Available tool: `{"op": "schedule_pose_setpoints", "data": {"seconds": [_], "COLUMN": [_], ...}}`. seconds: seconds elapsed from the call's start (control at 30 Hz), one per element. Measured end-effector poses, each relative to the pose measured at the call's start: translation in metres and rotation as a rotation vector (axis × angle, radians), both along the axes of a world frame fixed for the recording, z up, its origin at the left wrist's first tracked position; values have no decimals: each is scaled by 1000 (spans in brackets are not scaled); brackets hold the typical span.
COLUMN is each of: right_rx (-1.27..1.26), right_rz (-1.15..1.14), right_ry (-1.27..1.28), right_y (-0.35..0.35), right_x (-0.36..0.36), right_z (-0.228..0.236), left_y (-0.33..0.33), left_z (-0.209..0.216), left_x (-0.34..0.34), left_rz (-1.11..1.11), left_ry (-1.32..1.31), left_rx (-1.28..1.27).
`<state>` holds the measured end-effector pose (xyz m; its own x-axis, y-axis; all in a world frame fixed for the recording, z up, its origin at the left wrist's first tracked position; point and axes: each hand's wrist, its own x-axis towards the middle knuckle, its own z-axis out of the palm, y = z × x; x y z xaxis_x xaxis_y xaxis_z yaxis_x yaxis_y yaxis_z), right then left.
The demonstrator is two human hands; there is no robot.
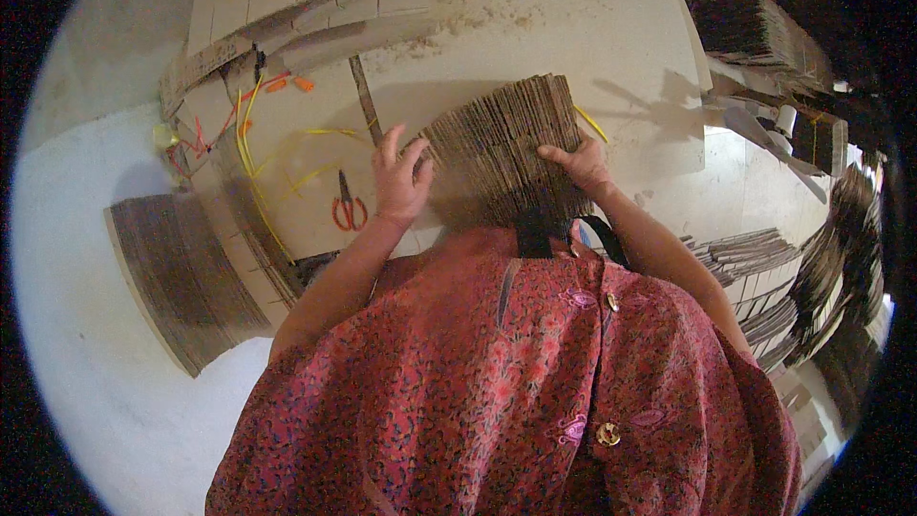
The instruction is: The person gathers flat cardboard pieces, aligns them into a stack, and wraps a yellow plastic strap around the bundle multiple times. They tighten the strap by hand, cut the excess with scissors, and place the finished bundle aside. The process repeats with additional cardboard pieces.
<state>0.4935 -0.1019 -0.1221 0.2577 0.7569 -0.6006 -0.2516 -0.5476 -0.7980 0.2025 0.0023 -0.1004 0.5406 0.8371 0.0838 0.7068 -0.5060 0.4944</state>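
A thick stack of flat brown cardboard sheets (506,143) stands on edge in front of me. My left hand (399,177) presses against its left side with the fingers spread over the edges. On the right side, my right hand (576,162) grips the stack with fingers curled over the sheets. Both forearms come up from my red patterned top.
Red-handled scissors (349,205) lie left of my left hand, with yellow straps (250,148) and orange bits nearby. More cardboard piles sit at left (181,272), top left (287,0) and right (764,268). The floor is pale concrete.
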Motion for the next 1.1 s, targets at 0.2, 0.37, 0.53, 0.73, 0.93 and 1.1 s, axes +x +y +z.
{"op": "schedule_pose_setpoints", "data": {"seconds": [0.2, 0.37, 0.53, 0.73, 0.93, 1.1], "right_rx": [-22, 32, 0, 11, 12, -15], "right_rz": [34, -14, 36, 40, 24, 28], "right_ry": [-10, 36, -14, -9, 10, -27], "right_y": [-4, -5, -4, -3, -5, -3], "right_x": [4, 2, 3, 3, 4, 3], "right_z": [-13, -17, -13, -9, -17, -7], "left_y": [1, 0, 0, 1, 1, 0], "left_z": [3, -4, 2, -5, -2, 1], "left_x": [15, 15, 19, 13, 13, 25], "left_rz": [103, 168, 120, 2, 35, 107], "left_ry": [-30, -88, -45, -13, 11, 4], "left_rx": [-28, -111, -16, 48, 58, -6]}}
